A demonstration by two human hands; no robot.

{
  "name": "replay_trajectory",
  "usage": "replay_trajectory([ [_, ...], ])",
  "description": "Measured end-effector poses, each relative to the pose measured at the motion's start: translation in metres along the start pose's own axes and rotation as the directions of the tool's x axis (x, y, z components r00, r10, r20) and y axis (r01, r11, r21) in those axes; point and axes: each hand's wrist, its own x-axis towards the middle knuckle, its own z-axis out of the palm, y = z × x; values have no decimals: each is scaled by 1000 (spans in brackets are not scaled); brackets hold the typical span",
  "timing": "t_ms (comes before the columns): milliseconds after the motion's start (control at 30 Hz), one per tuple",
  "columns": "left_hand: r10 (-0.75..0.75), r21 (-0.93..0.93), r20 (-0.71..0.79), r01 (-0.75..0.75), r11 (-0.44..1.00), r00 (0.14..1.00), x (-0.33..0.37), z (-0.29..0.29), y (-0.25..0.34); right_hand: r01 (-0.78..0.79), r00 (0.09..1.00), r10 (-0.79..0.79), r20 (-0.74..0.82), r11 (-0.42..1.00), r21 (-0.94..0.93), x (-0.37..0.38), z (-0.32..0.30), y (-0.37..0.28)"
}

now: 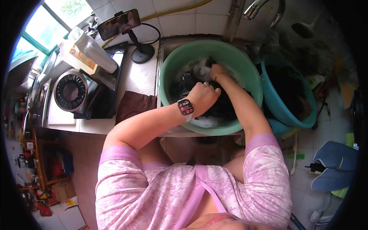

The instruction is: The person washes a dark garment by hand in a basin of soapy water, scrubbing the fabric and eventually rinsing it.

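A large green basin holds soapy water with white suds and soaked dark clothing. Over the middle of it, my left hand is closed in a fist on the dark cloth, with a smartwatch on that wrist. Farther back, my right hand is closed around a bunched part of the same cloth among the suds; its fingertips are partly hidden. A thin bracelet circles the right wrist. Some of the clothing lies under water and foam, so its shape does not show.
To the right a blue basin holds dark clothes, with a faucet behind. A phone on a stand, a brown cloth, a white jug and a round black appliance occupy the left counter.
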Motion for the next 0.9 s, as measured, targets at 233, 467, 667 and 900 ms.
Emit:
replay_trajectory([
  [233, 4, -246, -34, -13, 969, 999, -45, -3, 23, 417, 862, -193, -469, 795, 441, -48, -58, 0],
  [467, -218, -339, 266, 303, 891, 939, -47, -37, -10, 429, 901, -190, -389, 511, 745, -111, -95, 35],
  [667, -433, -295, -54, 399, 868, 900, -40, -11, -40, 437, 899, -167, -404, 324, 839, -148, -135, 25],
  [900, -245, -404, 29, 236, 884, 969, -5, -9, -83, 616, 774, -316, -548, 177, 768, -186, -191, -18],
])
